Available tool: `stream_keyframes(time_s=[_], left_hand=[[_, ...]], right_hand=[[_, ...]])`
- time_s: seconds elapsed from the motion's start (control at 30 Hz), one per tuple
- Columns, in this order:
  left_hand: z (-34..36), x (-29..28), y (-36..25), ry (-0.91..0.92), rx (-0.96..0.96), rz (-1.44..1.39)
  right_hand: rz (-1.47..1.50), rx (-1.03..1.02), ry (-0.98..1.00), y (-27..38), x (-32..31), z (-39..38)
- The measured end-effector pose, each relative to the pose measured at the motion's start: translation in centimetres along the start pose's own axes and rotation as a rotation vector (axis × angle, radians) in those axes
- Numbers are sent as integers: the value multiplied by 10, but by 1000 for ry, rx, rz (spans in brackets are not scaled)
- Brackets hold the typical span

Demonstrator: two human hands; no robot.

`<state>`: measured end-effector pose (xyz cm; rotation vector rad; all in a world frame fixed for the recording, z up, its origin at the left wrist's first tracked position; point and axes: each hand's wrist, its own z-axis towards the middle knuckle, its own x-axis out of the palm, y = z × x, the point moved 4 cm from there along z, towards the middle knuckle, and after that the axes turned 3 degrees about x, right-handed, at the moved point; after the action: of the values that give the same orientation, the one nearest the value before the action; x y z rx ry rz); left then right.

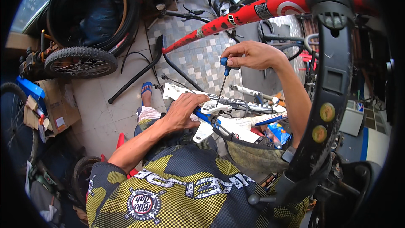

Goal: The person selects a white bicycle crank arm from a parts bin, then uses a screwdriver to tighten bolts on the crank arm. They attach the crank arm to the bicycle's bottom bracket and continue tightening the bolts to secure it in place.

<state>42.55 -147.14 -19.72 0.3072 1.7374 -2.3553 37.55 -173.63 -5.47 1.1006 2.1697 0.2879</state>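
My right hand [253, 55] is closed around the top of a blue-handled driver [226, 70]. Its thin shaft slants down to a white bracket [216, 107] on a white and blue bicycle frame [240, 127]. I cannot make out the driver's tip. My left hand [184, 109] grips the frame beside the bracket, its thumb partly hidden below. The frame lies across my lap, with a white tubular part bearing dark markings [249, 104] along its far side.
A red bicycle frame tube [249, 14] crosses above the work, joined to a black post [335, 71] at close right. Tyres [55, 6] and a spoked wheel [81, 62] stand at far left, near a cardboard box [61, 105]. A blue sandal [146, 87] is on my foot.
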Motion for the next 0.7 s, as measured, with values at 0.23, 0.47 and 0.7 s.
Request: stream_keyframes(time_s=[0.23, 0.47, 0.7], left_hand=[[-5, -8, 0, 12, -68, 16], [-8, -9, -8, -52, -35, 24], [-18, -12, -14, -54, -147, -37]], right_hand=[[-240, 138, -9, 25, -4, 17], [-60, 44, 180, 24, -7, 19], [27, -128, 315, 15, -9, -13]])
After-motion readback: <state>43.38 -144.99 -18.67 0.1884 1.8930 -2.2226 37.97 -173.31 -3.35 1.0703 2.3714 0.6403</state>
